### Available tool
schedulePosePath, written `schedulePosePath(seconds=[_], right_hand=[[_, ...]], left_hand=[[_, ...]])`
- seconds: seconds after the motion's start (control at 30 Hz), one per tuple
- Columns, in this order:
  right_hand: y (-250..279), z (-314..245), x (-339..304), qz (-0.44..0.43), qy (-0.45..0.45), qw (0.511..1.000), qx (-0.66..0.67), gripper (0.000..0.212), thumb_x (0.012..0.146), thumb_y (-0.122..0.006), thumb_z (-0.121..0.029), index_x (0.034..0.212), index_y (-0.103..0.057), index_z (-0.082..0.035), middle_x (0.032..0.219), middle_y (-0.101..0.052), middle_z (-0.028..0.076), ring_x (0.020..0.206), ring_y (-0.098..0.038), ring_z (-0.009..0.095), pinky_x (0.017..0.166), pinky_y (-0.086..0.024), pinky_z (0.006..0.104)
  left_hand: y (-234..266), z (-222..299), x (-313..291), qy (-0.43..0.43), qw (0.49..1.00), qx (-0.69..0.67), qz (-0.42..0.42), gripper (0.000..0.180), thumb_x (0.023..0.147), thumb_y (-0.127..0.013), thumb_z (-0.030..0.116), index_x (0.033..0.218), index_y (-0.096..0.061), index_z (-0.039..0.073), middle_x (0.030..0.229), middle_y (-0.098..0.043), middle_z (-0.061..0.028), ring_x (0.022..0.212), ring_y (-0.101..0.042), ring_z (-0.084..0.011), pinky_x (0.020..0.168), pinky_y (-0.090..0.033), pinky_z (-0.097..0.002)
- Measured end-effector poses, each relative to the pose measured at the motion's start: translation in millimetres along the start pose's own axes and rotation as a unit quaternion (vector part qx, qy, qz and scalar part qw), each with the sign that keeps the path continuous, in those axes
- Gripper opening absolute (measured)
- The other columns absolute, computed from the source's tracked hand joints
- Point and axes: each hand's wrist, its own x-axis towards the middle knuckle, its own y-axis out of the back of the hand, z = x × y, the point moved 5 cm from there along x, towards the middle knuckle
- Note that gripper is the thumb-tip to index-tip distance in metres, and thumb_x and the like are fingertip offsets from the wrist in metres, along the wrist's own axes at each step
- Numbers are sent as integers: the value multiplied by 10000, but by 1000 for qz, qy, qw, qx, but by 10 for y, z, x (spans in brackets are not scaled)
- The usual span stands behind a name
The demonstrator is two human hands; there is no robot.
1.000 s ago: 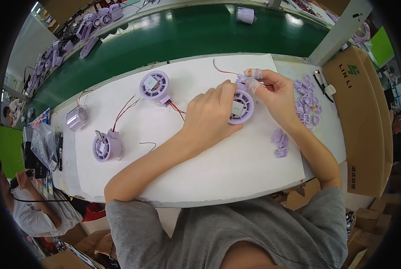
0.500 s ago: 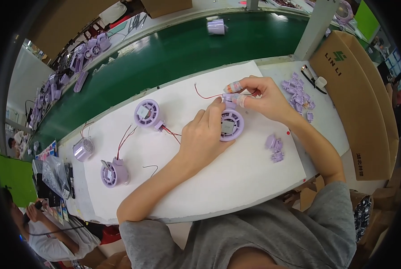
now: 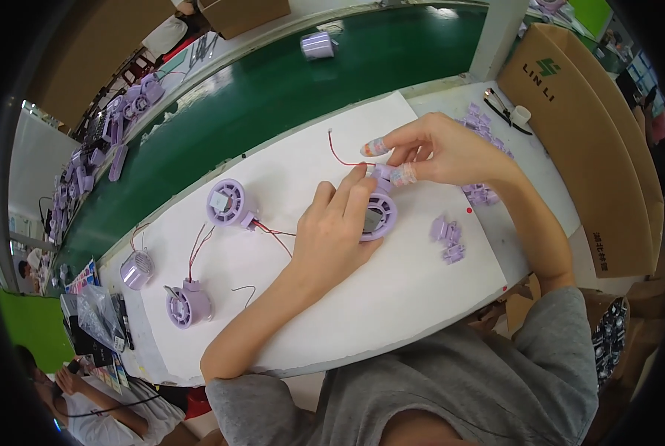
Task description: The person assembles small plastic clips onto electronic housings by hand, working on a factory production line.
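A round light-purple fan head (image 3: 381,217) with a slotted ring and a grey centre lies on the white sheet, partly covered by my left hand (image 3: 336,229). That hand wraps round its left side and steadies it, fingertips by the neck. On the neck sits a small purple bracket (image 3: 382,177), from which a thin red wire (image 3: 338,154) curves away to the far left. My right hand (image 3: 451,152), with tape on thumb and index finger, is just right of the bracket. Its thumb is at the bracket, and its index finger is raised apart from it.
Two more fan heads with wires, one (image 3: 228,203) behind and one (image 3: 187,305) nearer, lie to the left beside a shiny purple cup (image 3: 137,270). Small purple brackets (image 3: 448,239) lie at right, near a tall cardboard box (image 3: 570,149). A green conveyor belt (image 3: 236,104) runs beyond.
My right thumb and index finger have parted from their pinch at the bracket. The red wire's free end points more upward. The whole view has shifted slightly; my left hand still holds the fan head.
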Motion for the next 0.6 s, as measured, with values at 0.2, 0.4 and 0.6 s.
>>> schedulePosePath(seconds=[0.2, 0.4, 0.6], right_hand=[[-24, -96, -64, -18, 32, 994, -104, 286, 672, -590, 79, 957, -610, 76, 805, -639, 128, 718, -596, 165, 742, -509, 287], [-87, -77, -50, -5, 37, 997, -65, 258, 684, -597, 58, 940, -601, 85, 776, -624, 122, 724, -595, 156, 738, -508, 281], [-115, -8, -9, 10, 19, 1000, -3, 254, 702, -596, 42, 955, -597, 73, 776, -618, 120, 722, -587, 142, 721, -502, 271]], left_hand=[[-54, 62, -4, 9, 1000, 7, -3, 630, 509, -738, 51, 1058, -432, 16, 1153, -535, -148, 729, -483, -272, 618, -449, -348], [-48, 32, -36, 14, 1000, 7, 4, 632, 499, -746, 61, 1045, -431, 8, 1146, -537, -160, 748, -489, -280, 648, -441, -348], [-33, -28, -49, 34, 999, -15, 6, 638, 493, -745, 67, 1039, -424, -6, 1158, -533, -165, 795, -506, -286, 691, -453, -351]])
